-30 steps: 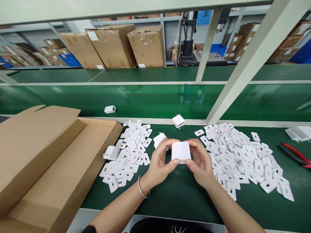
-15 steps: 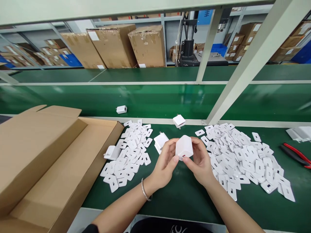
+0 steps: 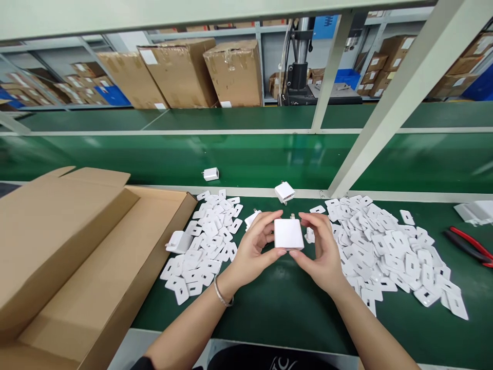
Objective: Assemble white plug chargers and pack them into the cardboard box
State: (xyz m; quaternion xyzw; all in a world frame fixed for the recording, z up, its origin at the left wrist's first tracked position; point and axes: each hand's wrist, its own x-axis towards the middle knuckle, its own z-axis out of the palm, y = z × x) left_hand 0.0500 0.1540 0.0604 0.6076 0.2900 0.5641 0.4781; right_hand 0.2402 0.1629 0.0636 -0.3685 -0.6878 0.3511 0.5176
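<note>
A white charger block [image 3: 288,234] with metal prongs at its far edge is held between my two hands, over the green table. My left hand [image 3: 258,244] has its thumb at the block's lower left corner. The thumb of my right hand [image 3: 321,252] touches the lower right, its fingers curved beside the prongs. Partly behind my left hand lies another white charger [image 3: 252,218]. Small white plates with slots form a pile on the left [image 3: 198,257] and a larger pile on the right [image 3: 389,252].
An open cardboard box [image 3: 88,257] stands at the left. One charger [image 3: 284,192] rests on the metal edge, another [image 3: 211,174] on the green belt behind. Red-handled pliers [image 3: 470,246] lie far right. A slanted white post [image 3: 385,108] rises behind the right pile.
The block in my hands has turned, so its broad flat face and prongs now show. My fingers have opened wider around it. The charger on the belt has moved right.
</note>
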